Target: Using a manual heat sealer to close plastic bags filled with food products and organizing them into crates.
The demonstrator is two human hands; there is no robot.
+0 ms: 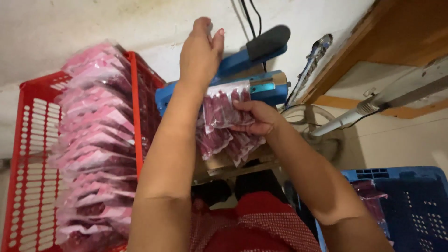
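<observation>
The left hand (201, 49) rested flat and open on the blue sealer's (261, 86) arm. The right hand (256, 116) gripped a clear pouch (224, 109) at the sealer, above more pouches (228, 142). A red crate (32, 154) of pouches stood left.

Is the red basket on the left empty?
No. The red basket is packed with a row of pink-topped packets holding dark red contents, stacked from its far end to its near end.

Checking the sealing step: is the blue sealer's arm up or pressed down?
Up. The blue sealer's arm angles clear of its base, the left hand reaches toward it, and the right hand holds a clear packet at the base.
</observation>
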